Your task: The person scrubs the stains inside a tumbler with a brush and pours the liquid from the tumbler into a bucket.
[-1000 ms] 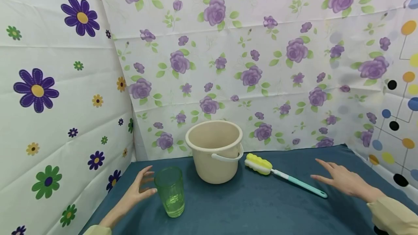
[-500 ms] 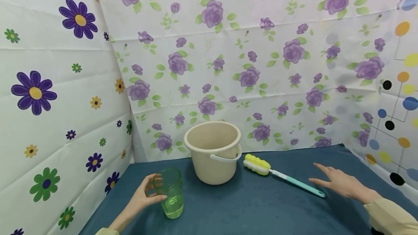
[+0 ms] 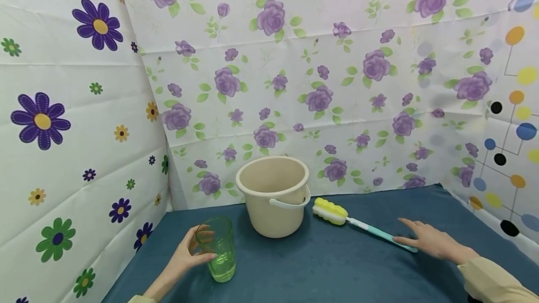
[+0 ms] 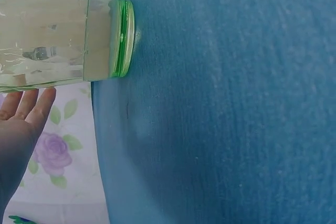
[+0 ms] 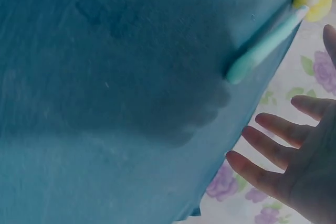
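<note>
A green see-through drinking glass [image 3: 223, 263] stands upright at the left of the table, with some clear liquid in its lower part. My left hand [image 3: 185, 250] holds it from the left, thumb on the near side and fingers behind. In the left wrist view the glass [image 4: 58, 40] has its base against the cloth, and the fingers [image 4: 38, 109] lie along its side. A bottle brush [image 3: 372, 230] with a yellow and white sponge head and a teal handle lies to the right. Over its handle end hovers my right hand [image 3: 435, 241], fingers spread, holding nothing.
Between the hands, toward the back, stands a beige bucket [image 3: 273, 216] with its white handle hanging down in front. Dark blue cloth [image 3: 320, 270] covers the table. Flower-patterned sheets [image 3: 294, 60] hang close behind and at the left side.
My left hand has moved right and closed its fingers and thumb around the glass. The right hand has shifted left, over the brush handle's end. The head view has turned slightly.
</note>
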`<state>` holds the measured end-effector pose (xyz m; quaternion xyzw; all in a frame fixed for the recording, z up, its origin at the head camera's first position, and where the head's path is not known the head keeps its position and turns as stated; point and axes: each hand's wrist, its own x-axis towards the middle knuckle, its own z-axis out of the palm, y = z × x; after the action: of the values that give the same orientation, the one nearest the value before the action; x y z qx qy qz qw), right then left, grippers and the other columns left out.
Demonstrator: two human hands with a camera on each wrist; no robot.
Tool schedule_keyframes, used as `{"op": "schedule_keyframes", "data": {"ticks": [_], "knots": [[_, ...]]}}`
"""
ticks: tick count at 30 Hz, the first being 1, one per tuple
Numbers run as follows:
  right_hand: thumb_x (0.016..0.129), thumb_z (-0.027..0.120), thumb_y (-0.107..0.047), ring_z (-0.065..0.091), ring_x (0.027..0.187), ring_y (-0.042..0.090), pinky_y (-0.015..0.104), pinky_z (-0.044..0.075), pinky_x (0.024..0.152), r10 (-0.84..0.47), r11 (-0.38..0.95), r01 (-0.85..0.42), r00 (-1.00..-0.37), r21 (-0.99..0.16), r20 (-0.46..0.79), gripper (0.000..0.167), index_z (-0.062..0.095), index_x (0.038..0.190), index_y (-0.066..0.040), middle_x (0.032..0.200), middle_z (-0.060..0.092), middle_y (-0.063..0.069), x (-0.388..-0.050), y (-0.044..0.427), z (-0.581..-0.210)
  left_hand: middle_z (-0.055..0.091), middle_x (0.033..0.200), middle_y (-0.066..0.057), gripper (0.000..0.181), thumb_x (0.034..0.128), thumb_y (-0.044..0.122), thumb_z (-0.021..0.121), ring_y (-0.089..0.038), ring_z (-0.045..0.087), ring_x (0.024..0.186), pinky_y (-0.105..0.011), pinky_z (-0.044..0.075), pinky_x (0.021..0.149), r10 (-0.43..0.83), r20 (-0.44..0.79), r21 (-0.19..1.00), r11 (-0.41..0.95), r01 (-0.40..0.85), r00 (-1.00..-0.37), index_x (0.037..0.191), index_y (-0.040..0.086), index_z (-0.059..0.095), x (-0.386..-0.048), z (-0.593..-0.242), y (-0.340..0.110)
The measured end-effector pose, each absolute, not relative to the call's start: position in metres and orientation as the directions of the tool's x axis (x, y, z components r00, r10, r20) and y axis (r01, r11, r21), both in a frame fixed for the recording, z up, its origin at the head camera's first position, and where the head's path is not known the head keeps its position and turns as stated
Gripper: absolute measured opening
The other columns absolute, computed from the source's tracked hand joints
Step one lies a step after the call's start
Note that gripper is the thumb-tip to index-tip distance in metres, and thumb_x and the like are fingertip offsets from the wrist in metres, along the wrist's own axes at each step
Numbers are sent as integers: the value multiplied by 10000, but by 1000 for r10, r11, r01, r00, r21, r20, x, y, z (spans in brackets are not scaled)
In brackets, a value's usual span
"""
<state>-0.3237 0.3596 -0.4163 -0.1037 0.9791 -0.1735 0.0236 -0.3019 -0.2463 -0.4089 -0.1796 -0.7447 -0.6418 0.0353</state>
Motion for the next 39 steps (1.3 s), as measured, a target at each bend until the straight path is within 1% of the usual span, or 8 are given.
{"op": "schedule_keyframes", "data": {"ticks": [4, 10, 14, 22, 28, 33, 36, 39], "knots": [[825, 546, -545, 433, 1007, 513, 595, 387, 668, -214, 913, -185, -976, -363, -41, 797, 397, 1308, 70, 1166, 420, 363, -326, 359, -424, 420, 1254, -232, 634, 779, -24, 677, -407, 370, 1159, -516, 389, 855, 233, 300, 939, 96, 329, -925, 1310, 46, 336, -303, -411, -246], [798, 605, -510, 452, 991, 491, 585, 396, 673, -226, 912, -188, -972, -364, -65, 736, 477, 1245, 59, 1137, 442, 340, -331, 361, -432, 400, 1264, -271, 673, 783, -21, 671, -425, 382, 1145, -410, 460, 796, 248, 316, 934, 86, 346, -916, 1340, 27, 296, -304, -416, -246], [776, 626, -517, 465, 977, 478, 563, 413, 649, -220, 918, -188, -974, -350, -54, 728, 505, 1226, 42, 1126, 455, 325, -332, 361, -435, 419, 1267, -238, 674, 788, -14, 668, -411, 386, 1151, -393, 468, 781, 244, 299, 943, 68, 324, -922, 1350, 73, 305, -306, -419, -245], [739, 658, -518, 517, 902, 386, 493, 440, 600, -202, 931, -190, -979, -311, -7, 655, 589, 1159, -21, 1036, 525, 191, -335, 359, -441, 408, 1283, -240, 677, 800, -9, 662, -341, 435, 1135, -396, 458, 800, 239, 278, 954, 49, 297, -931, 1366, 88, 305, -307, -421, -247], [750, 706, -378, 549, 837, 290, 434, 455, 587, -207, 936, -212, -977, -282, 48, 465, 649, 1076, -51, 966, 561, 88, -339, 357, -445, 431, 1267, -227, 669, 791, 5, 678, -282, 479, 1095, -393, 459, 795, 215, 264, 956, 69, 284, -940, 1355, 93, 330, -305, -418, -246], [753, 725, -258, 552, 826, 266, 413, 461, 611, -223, 931, -237, -972, -279, 80, 319, 677, 1000, -63, 935, 573, 52, -339, 355, -444, 428, 1270, -226, 670, 798, 34, 681, -262, 486, 1085, -395, 443, 809, 221, 259, 953, 103, 286, -940, 1360, 86, 320, -306, -417, -246], [753, 724, -255, 554, 831, 279, 416, 462, 615, -229, 919, -246, -969, -309, 92, 299, 680, 981, -65, 936, 580, 64, -339, 355, -441, 412, 1280, -241, 680, 798, 40, 683, -283, 474, 1094, -399, 450, 801, 224, 257, 953, 104, 285, -940, 1365, 83, 311, -307, -418, -247], [762, 718, -275, 560, 860, 293, 421, 467, 627, -194, 889, -220, -975, -401, 105, 324, 675, 999, -59, 966, 591, 93, -339, 357, -438, 410, 1281, -242, 677, 794, 41, 687, -285, 474, 1093, -399, 456, 794, 221, 251, 955, 103, 279, -942, 1360, 103, 320, -306, -418, -247]]}}
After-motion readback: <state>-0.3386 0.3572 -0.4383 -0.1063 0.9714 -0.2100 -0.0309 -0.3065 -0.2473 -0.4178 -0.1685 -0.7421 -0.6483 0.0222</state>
